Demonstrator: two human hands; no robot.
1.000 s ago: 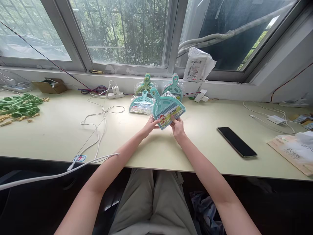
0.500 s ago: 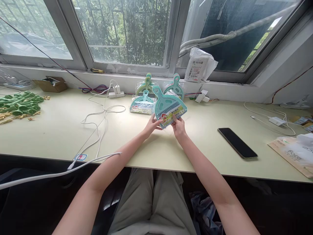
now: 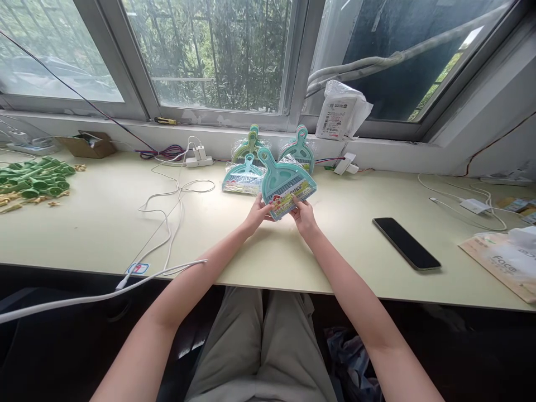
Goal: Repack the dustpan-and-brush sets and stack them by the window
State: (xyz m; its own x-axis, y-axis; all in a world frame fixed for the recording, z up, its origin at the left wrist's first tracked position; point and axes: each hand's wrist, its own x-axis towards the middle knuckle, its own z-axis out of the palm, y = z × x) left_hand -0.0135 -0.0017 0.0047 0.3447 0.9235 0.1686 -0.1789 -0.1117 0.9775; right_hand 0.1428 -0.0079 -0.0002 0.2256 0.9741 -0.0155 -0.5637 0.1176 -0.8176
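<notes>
Both my hands grip a small teal dustpan and brush set [image 3: 281,177] in clear wrapping, with a colourful label along its lower edge. My left hand [image 3: 257,216] is closed on its lower left corner, and my right hand [image 3: 304,216] pinches the bottom edge further right. The set is tilted, its handle pointing up and left. Just behind it stand more wrapped sets: a light blue one [image 3: 242,177] on the left, a greenish one [image 3: 252,139] behind that, and a teal one [image 3: 300,146] on the right, partly covered by the held set.
White cables [image 3: 170,218] trail over the left of the table, near green plastic pieces [image 3: 37,176] and a cardboard box [image 3: 89,145]. A phone [image 3: 406,243] and a tissue pack [image 3: 502,262] lie to the right. A white package [image 3: 340,114] leans against the window.
The held dustpan set has shifted slightly left, with both hands keeping hold of it. The other things have stayed in place.
</notes>
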